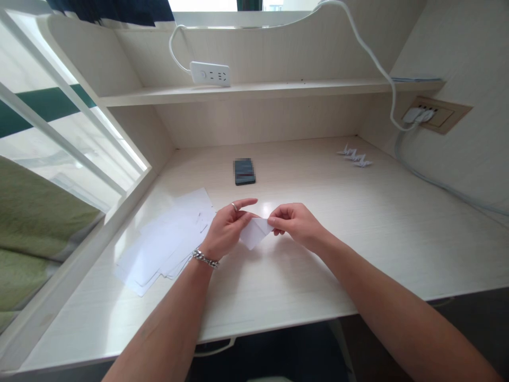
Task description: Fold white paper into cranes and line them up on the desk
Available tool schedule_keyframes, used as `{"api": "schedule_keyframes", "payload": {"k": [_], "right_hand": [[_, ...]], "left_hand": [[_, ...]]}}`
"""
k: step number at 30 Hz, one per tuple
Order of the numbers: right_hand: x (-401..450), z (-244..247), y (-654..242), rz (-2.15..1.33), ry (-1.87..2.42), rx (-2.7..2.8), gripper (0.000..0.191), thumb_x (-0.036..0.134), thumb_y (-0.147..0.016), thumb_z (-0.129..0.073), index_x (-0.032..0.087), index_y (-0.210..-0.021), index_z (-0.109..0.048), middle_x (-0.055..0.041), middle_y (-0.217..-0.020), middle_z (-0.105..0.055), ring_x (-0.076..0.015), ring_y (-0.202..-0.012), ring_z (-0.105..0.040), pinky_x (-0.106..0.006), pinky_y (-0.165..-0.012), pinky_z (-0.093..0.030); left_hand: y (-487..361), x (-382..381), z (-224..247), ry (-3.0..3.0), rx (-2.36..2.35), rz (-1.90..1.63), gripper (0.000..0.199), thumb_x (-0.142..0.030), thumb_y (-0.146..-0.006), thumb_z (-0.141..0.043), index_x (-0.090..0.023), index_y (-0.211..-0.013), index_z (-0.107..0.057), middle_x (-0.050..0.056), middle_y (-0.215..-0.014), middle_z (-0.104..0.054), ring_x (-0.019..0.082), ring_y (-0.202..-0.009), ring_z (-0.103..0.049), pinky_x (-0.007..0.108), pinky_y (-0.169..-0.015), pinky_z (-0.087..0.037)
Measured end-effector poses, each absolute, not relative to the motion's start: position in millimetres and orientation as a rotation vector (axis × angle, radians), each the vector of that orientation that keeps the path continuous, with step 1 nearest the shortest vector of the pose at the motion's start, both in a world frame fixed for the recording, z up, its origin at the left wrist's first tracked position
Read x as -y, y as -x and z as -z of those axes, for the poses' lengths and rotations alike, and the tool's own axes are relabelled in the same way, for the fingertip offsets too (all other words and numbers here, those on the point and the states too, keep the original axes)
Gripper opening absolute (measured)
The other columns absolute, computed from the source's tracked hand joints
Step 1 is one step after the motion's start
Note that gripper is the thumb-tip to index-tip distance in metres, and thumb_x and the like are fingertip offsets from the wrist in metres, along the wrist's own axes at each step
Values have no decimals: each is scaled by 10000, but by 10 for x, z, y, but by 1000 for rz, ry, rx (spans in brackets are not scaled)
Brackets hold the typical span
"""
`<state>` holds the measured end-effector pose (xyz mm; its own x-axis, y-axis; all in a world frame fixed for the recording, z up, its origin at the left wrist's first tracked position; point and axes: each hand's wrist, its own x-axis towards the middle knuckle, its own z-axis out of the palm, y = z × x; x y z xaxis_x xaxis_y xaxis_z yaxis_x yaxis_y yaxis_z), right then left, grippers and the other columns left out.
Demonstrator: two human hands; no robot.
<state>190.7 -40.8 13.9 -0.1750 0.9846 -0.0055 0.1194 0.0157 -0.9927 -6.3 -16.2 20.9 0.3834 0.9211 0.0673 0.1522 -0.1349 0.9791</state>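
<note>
A small folded piece of white paper (pixel 252 235) is held between my two hands, a little above the desk. My left hand (pixel 229 225) pinches its left side between thumb and fingers, with the index finger stretched out beyond it. At the paper's right corner, the thumb and fingers of my right hand (pixel 293 222) are closed on it. Creases cross the visible face, and one corner points down towards me. The fingertips behind the paper are partly hidden.
Loose white sheets (pixel 170 239) lie spread on the desk (pixel 382 228) to the left. A dark phone-like object (pixel 244 172) lies behind my hands. Several folded paper cranes (pixel 355 156) stand at the back right. A power strip (pixel 210 74) rests on the shelf (pixel 270 91); its white cable (pixel 369 52) runs to a wall socket (pixel 441 114).
</note>
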Motion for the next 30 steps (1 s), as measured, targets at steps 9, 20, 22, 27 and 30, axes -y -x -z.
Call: {"api": "schedule_keyframes", "payload": {"k": [9,20,22,27,30], "right_hand": [[414,-152,-1936,-1264,1237,1482,160,291,-767,-661,136,-744,-696,-52,-658,-676,-154,-631,-618,-286,-626,-483],[385,-157,-1980,-1219,1227,1505,168,302,-778,-655,139,-748,-682,-54,-676,-678,-150,-637,-617,-281,-620,-486],[377,-171,-2012,-1255,1223,1448,185,320,-784,-654,139,-753,-672,-56,-692,-680,-147,-640,-615,-278,-622,-491],[374,-186,-2037,-1206,1209,1445,205,354,-823,-618,153,-798,-647,-57,-763,-680,-148,-683,-616,-275,-625,-486],[389,-160,-1986,-1161,1195,1593,195,345,-832,-608,158,-814,-659,-45,-730,-669,-154,-678,-614,-284,-636,-480]], "left_hand": [[-19,202,-239,-1903,-1272,-809,282,-412,-826,-604,-162,-757,-714,34,-697,-704,144,-613,-597,225,-515,-412],[23,186,-252,-2034,-1281,-797,268,-424,-815,-611,-187,-775,-729,37,-718,-716,178,-692,-636,255,-601,-456],[33,183,-252,-2034,-1304,-825,256,-410,-818,-610,-186,-771,-723,36,-723,-718,178,-698,-639,261,-625,-465],[41,196,-250,-2034,-1312,-867,229,-385,-820,-618,-185,-784,-723,36,-754,-727,175,-707,-641,273,-671,-475],[20,212,-251,-2039,-1279,-853,216,-372,-821,-622,-189,-797,-733,37,-788,-736,175,-725,-645,274,-682,-471]]}}
